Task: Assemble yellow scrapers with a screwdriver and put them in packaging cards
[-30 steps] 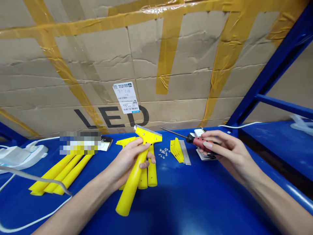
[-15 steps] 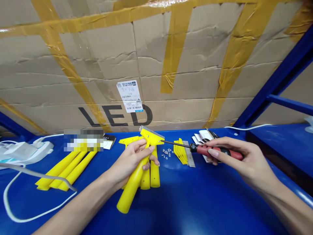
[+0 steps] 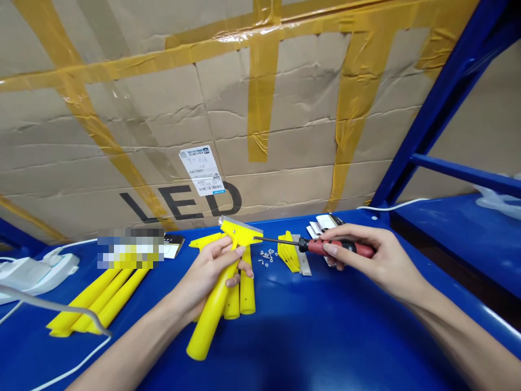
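Observation:
My left hand [image 3: 217,264] is closed around the neck of a yellow scraper [image 3: 207,320], whose handle slants down toward me. A metal blade edge shows along the top of its head. In my right hand [image 3: 366,252] is a screwdriver [image 3: 340,247] with a red and black handle, held level. Its tip meets the right side of the scraper head, where a screw would sit; the exact contact is too small to make out. Beneath the scraper lie more yellow handles [image 3: 247,293], partly hidden. Small nuts and screws [image 3: 267,255] are scattered beside them.
Yellow head plates [image 3: 287,252] and metal blades [image 3: 304,263] lie right of the screws. Printed cards [image 3: 321,224] are behind the screwdriver. At left are yellow scrapers [image 3: 108,296], a white power strip [image 3: 44,274] and cables. A large cardboard box [image 3: 285,184] stands behind the blue surface [image 3: 309,336].
The view has shifted, so the scene sits further left. Both hands keep their grips, and the screwdriver tip stays at the scraper head. The right-hand fingers look slightly differently placed on the handle.

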Demonstrator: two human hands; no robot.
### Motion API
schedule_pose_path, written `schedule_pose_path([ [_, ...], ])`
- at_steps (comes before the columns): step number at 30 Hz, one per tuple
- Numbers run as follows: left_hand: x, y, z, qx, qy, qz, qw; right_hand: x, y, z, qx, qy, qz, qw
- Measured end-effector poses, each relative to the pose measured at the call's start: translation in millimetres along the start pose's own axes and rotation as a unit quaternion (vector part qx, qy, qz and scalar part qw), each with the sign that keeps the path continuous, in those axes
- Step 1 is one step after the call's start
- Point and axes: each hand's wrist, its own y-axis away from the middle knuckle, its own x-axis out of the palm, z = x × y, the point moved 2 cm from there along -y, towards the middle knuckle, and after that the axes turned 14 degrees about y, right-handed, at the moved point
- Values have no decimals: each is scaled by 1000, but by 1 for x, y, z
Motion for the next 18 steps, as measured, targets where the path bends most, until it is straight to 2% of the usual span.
schedule_pose_path([
  [7,-4,-5,1,-19,3,-7,1000,1,-1,3,22,10,-6,1000],
  [14,-4,-3,1,-32,11,-5,999,4,0,-7,100,-23,79,992],
  [16,-5,-1,1,-18,-21,-4,1000,4,1,-5,97,21,49,994],
  [18,-6,1,2,-5,-57,-6,998,4,2,0,76,70,-14,995],
])
